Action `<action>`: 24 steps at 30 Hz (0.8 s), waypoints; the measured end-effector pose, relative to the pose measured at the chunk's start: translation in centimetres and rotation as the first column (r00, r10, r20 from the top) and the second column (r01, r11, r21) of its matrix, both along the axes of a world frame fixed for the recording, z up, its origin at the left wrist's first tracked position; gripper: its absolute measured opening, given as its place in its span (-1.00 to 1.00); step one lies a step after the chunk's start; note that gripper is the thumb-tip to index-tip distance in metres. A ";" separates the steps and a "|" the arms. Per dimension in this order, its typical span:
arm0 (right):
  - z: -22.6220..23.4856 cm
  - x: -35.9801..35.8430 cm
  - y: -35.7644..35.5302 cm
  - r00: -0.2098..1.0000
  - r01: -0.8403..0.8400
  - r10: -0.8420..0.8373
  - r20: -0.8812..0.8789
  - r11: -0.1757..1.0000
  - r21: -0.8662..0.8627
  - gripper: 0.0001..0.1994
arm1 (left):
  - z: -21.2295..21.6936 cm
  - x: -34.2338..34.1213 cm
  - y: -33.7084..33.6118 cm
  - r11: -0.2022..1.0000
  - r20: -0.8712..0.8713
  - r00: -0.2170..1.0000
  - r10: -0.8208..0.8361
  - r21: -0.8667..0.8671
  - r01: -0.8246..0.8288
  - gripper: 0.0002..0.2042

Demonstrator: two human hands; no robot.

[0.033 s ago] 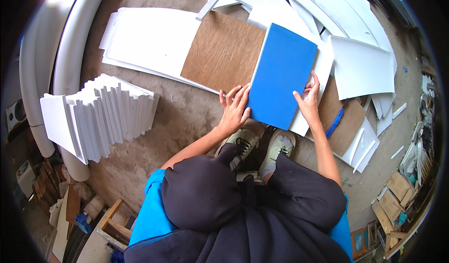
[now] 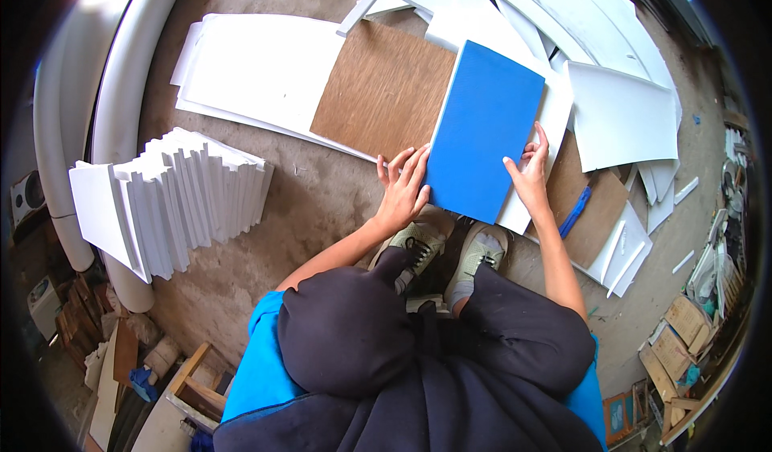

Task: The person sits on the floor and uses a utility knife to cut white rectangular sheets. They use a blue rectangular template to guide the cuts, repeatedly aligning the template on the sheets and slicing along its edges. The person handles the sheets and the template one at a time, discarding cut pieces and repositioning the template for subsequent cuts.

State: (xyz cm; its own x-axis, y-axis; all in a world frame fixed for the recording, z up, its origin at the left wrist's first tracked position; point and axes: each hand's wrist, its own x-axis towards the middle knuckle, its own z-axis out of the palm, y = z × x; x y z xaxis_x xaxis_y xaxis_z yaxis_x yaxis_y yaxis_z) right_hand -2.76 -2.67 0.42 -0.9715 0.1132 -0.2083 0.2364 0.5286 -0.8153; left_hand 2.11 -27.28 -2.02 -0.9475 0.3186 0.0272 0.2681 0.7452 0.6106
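A blue rectangular board point(image 2: 487, 130) with a pale left edge lies on a white sheet point(image 2: 557, 102), which shows along its right side. My left hand point(image 2: 401, 193) rests with spread fingers against the board's lower left edge, its fingertips reaching the brown wooden panel point(image 2: 388, 86). On the other side, my right hand point(image 2: 531, 174) has its thumb on the blue surface near the right edge. Its index finger stretches up along that edge, and the other fingers bend over the white sheet. Below the right hand, a blue cutter-like tool point(image 2: 576, 212) lies on another brown panel point(image 2: 597, 231).
At left stands a row of white slabs point(image 2: 173, 203) on edge, near long white rolls point(image 2: 121, 130). White sheets point(image 2: 249, 66) lie beyond the brown panel, and more offcuts point(image 2: 623, 114) pile at right. My shoes point(image 2: 481, 255) are just below the board. Cardboard scraps point(image 2: 675, 339) line the right.
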 end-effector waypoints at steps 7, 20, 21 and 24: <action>-0.6 0.1 0.2 0.998 -0.006 0.008 -0.065 1.000 0.021 -0.16 | -0.6 0.1 0.0 1.000 -0.025 1.000 -0.004 0.000 0.004 -0.42; -0.3 -0.1 0.3 0.998 -0.010 0.016 -0.064 0.996 0.088 -0.17 | -0.4 -0.5 -0.9 0.960 -0.186 0.946 -0.266 -0.141 0.242 -0.15; -0.5 -0.3 0.5 0.998 -0.020 0.027 -0.059 0.993 0.118 -0.17 | 0.9 -1.4 -0.8 0.918 -0.108 0.929 -0.355 -0.229 0.324 -0.12; -0.6 -0.5 0.6 0.998 -0.046 0.054 -0.034 0.979 0.200 -0.18 | 3.3 -2.8 1.1 0.771 -0.003 0.866 -0.500 -0.456 0.444 -0.08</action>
